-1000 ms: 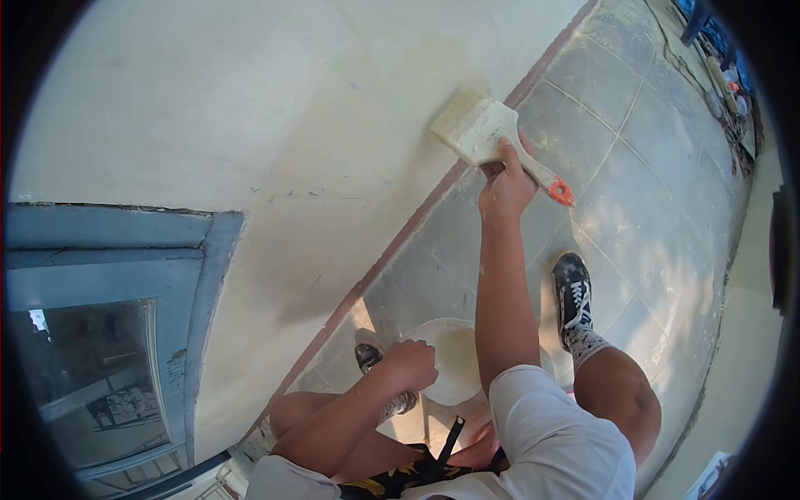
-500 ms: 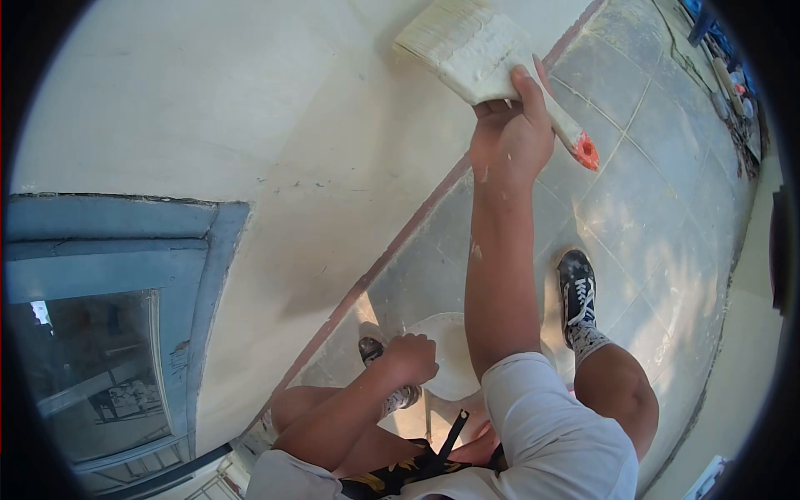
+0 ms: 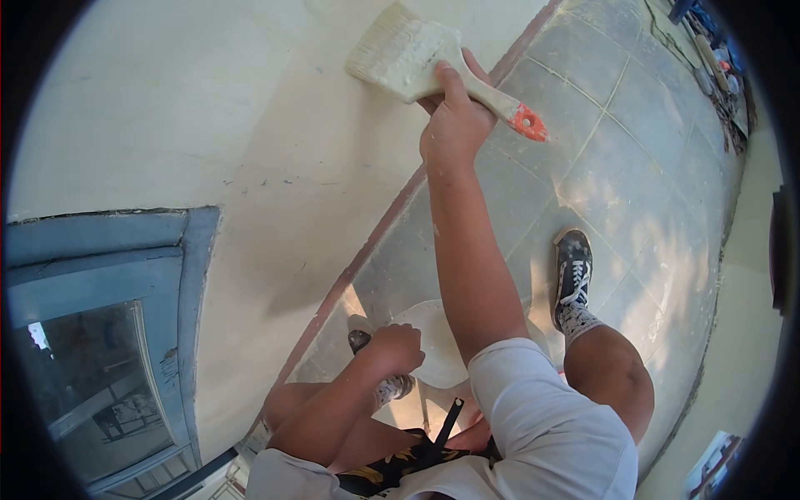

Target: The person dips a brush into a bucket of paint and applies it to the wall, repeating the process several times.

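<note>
My right hand (image 3: 460, 125) grips a wide paintbrush (image 3: 429, 62) around the base of its handle. Thick pale paint coats the bristles and much of the handle, whose end is red with a hole. The bristles point up and left against the cream wall (image 3: 308, 158); exact contact is hard to tell. Low in the view, my left hand (image 3: 397, 348) is curled into a fist near my knee, with nothing seen sticking out of it. Just beyond the fist, partly behind my right arm, is a round whitish container or lid (image 3: 429, 321) on the floor.
A blue-framed window (image 3: 196, 283) is set in the wall at left. A reddish strip (image 3: 375, 237) runs along the wall's foot. Grey floor tiles (image 3: 542, 108) extend to the right, with my shoe (image 3: 573, 267) on them. Assorted clutter (image 3: 721, 75) lies at the far right.
My right hand and the paintbrush have moved left and slightly up along the wall. The view has shifted a little; my left fist stays near my knee.
</note>
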The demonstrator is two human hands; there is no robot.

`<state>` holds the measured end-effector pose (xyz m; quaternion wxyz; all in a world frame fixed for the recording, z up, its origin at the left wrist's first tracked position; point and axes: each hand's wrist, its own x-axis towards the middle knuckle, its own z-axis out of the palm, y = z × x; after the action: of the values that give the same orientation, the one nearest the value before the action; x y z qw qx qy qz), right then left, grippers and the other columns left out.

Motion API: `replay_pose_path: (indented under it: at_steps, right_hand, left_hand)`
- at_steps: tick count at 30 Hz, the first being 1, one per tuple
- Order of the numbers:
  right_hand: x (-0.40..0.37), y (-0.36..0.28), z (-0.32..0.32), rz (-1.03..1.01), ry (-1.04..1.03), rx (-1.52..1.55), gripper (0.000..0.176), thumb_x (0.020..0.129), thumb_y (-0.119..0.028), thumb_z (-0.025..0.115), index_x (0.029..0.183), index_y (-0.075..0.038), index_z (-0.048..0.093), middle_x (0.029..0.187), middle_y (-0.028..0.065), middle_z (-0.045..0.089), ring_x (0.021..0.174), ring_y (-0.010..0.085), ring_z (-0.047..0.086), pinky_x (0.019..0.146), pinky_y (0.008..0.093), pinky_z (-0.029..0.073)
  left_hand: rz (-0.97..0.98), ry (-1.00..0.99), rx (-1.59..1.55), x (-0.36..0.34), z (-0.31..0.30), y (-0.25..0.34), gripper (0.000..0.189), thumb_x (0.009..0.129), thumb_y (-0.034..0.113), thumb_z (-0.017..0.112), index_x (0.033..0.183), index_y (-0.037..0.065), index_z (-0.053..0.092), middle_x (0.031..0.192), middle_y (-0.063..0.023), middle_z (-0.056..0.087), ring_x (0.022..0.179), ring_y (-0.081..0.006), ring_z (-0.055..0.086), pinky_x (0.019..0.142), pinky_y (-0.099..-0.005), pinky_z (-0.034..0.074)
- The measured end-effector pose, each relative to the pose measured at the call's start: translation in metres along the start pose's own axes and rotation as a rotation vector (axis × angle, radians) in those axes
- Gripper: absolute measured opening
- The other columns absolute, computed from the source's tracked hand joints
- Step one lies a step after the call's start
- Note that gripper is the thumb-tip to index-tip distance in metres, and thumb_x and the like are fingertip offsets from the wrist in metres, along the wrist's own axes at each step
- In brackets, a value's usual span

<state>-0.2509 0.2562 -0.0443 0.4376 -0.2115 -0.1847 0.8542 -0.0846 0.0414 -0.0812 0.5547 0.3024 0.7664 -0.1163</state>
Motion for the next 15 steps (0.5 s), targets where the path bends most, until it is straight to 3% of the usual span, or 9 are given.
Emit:
replay_pose_path:
  at_steps: [4, 6, 8, 12, 15]
  right_hand:
    - [0.032, 0.015, -0.087, -0.042, 0.133, -0.196, 0.040, 0.079, 0.001, 0.061, 0.116, 0.009, 0.050, 0.106, 0.0188, 0.058, 0.088, 0.0227, 0.062, 0.066, 0.0324, 0.057]
    - [0.049, 0.009, -0.126, -0.079, 0.178, -0.271, 0.040, 0.078, 0.000, 0.061, 0.116, 0.009, 0.051, 0.105, 0.0182, 0.058, 0.088, 0.0227, 0.063, 0.066, 0.0324, 0.057]
    - [0.059, 0.013, -0.148, -0.128, 0.209, -0.338, 0.040, 0.078, 0.000, 0.062, 0.115, 0.008, 0.052, 0.104, 0.0176, 0.059, 0.087, 0.0226, 0.063, 0.065, 0.0324, 0.056]
    - [0.075, 0.048, -0.172, -0.146, 0.174, -0.453, 0.038, 0.077, -0.001, 0.063, 0.114, 0.007, 0.054, 0.102, 0.0160, 0.060, 0.085, 0.0229, 0.063, 0.064, 0.0331, 0.056]
    - [0.080, 0.080, -0.144, -0.201, 0.092, -0.496, 0.037, 0.078, -0.001, 0.063, 0.113, 0.006, 0.055, 0.101, 0.0159, 0.060, 0.082, 0.0230, 0.064, 0.063, 0.0337, 0.057]
  left_hand:
    - [0.004, 0.040, 0.007, -0.001, -0.003, -0.008, 0.031, 0.077, 0.023, 0.053, 0.095, -0.001, 0.062, 0.101, -0.0190, 0.061, 0.095, -0.0339, 0.059, 0.083, -0.0421, 0.048]
    - [0.021, 0.109, -0.016, -0.004, 0.003, -0.010, 0.027, 0.075, 0.021, 0.054, 0.085, -0.003, 0.061, 0.095, -0.0198, 0.061, 0.092, -0.0342, 0.059, 0.082, -0.0424, 0.047]
    - [0.028, 0.095, -0.039, -0.002, 0.011, -0.012, 0.027, 0.075, 0.021, 0.054, 0.085, -0.004, 0.061, 0.095, -0.0200, 0.061, 0.092, -0.0343, 0.059, 0.082, -0.0421, 0.047]
    - [0.045, 0.135, -0.029, 0.001, 0.015, -0.012, 0.027, 0.075, 0.020, 0.054, 0.085, -0.004, 0.060, 0.094, -0.0208, 0.060, 0.091, -0.0348, 0.059, 0.083, -0.0415, 0.046]
    - [0.081, 0.158, -0.044, 0.003, 0.015, -0.010, 0.027, 0.075, 0.020, 0.055, 0.086, -0.005, 0.060, 0.093, -0.0210, 0.060, 0.090, -0.0349, 0.059, 0.084, -0.0407, 0.046]
